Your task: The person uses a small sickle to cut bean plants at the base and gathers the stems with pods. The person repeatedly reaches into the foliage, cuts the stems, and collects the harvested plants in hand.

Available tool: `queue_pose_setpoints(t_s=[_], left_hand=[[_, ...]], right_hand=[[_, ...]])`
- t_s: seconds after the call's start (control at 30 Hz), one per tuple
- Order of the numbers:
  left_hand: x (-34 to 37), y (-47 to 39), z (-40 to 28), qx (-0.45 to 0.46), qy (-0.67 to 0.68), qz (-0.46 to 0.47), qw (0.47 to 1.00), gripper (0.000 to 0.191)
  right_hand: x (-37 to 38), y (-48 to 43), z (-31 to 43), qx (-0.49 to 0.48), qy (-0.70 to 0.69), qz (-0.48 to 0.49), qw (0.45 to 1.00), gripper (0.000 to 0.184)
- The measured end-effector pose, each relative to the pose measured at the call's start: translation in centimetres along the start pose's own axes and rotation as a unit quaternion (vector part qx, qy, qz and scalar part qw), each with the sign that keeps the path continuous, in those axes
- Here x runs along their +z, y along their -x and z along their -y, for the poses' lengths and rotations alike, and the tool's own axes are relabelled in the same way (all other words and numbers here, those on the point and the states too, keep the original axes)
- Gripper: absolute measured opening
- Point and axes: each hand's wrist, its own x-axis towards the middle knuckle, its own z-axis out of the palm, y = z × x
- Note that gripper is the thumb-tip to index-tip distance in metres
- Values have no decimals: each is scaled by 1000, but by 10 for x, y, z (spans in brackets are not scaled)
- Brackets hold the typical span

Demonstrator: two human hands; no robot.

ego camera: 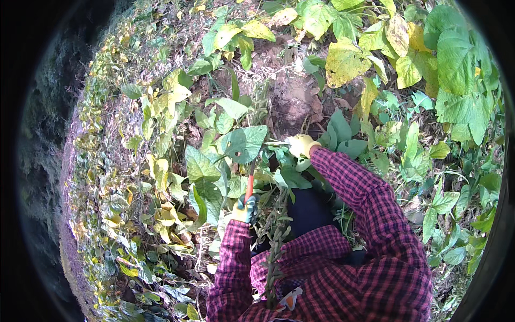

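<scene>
My left hand (245,210), in a yellow and green work glove, grips the red-orange handle (250,188) of a tool; leaves cover the tool's far end, so its kind cannot be told. Up and to the right, my right hand (301,145) wears a pale yellow glove. A thin, light stalk (277,143) runs leftward from its fingers, which look closed on it. Between the hands are broad green leaves (244,144), one with holes. A plant stem bearing many pods (275,245) extends from near my left hand down over my checked shirt.
Yellowing leafy plants (161,173) spread over the left side. Large green and yellow leaves (454,60) stand at the upper right. Bare brown soil (293,96) with dry litter shows beyond my right hand. Dark foliage (48,161) lies past the field's left edge.
</scene>
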Motion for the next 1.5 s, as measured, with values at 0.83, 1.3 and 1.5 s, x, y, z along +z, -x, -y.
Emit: queue_pose_setpoints(t_s=[0.83, 1.3, 1.5], left_hand=[[-52, -27, -47, 7, -119, -300, 946, 26], [68, 46, 21, 7, 83, -130, 988, 27], [89, 37, 41, 63, 175, -50, 981, 28]], right_hand=[[82, 54, 25, -12, 41, -107, 993, 38], [24, 18, 26, 136, -396, -309, 854, 39], [2, -2, 64, 107, -213, -183, 954, 57]])
